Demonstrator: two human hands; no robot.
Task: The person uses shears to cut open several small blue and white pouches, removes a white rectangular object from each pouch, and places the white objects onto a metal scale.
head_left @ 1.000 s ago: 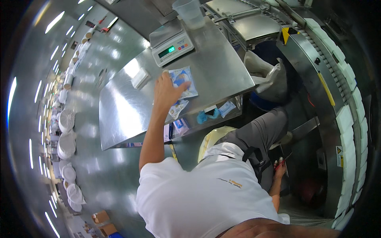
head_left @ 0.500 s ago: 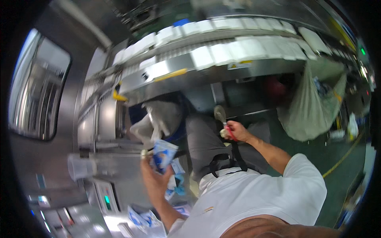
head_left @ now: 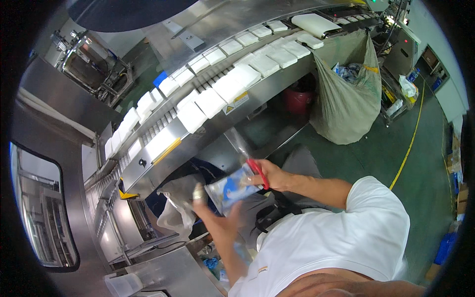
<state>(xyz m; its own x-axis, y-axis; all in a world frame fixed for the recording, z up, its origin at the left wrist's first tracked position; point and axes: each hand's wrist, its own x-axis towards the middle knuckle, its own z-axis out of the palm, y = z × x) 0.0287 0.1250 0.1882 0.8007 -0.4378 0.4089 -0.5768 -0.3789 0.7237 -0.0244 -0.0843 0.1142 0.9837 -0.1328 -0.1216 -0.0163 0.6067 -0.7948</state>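
In my right hand is a pair of red-handled scissors, the blurred blades pointing up and away to the left. A blue and white plastic packet lies between my hands, its right end at the fingers of my right hand. My left hand is at the packet's left end, thumb and fingers spread apart and smeared by motion. A pale covering wraps one left fingertip. Whether the left hand touches the packet is hard to make out.
A roller conveyor with rows of white pouches runs across in front of me. A large beige cloth sack hangs at its right. Below the conveyor's left part is a white bag. A steel table stands at lower left.
The view has swung to the right. My hands have come together, and the packet has moved from my left hand toward my right. The left hand has opened; the scissors remain in the right.
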